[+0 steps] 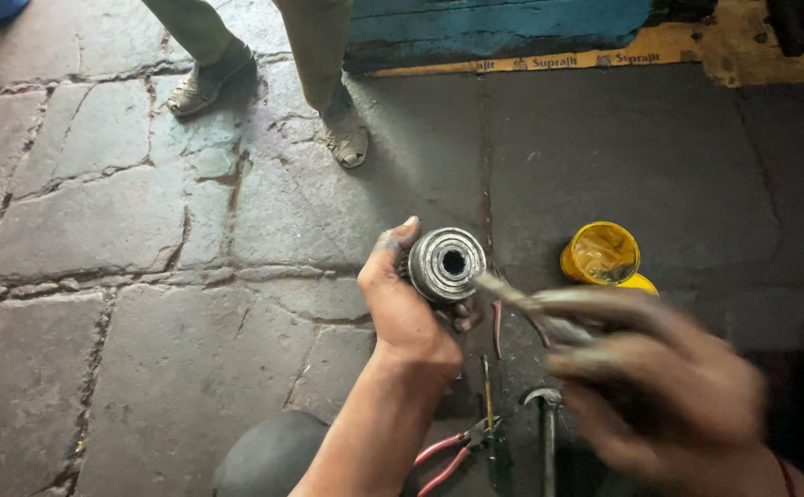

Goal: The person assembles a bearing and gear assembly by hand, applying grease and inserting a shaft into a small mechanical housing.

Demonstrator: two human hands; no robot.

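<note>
We see one round ribbed steel bearing gripped in our left hand; our blurred right hand pinches one thin tool against it, over stone floor.

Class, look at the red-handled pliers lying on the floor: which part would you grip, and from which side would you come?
Probably grip the pliers by the two red handles, coming from above at the lower left. The handles splay open toward that side and lie bare, while the metal jaw end points toward the hammer and other tools, crowded there.
</note>
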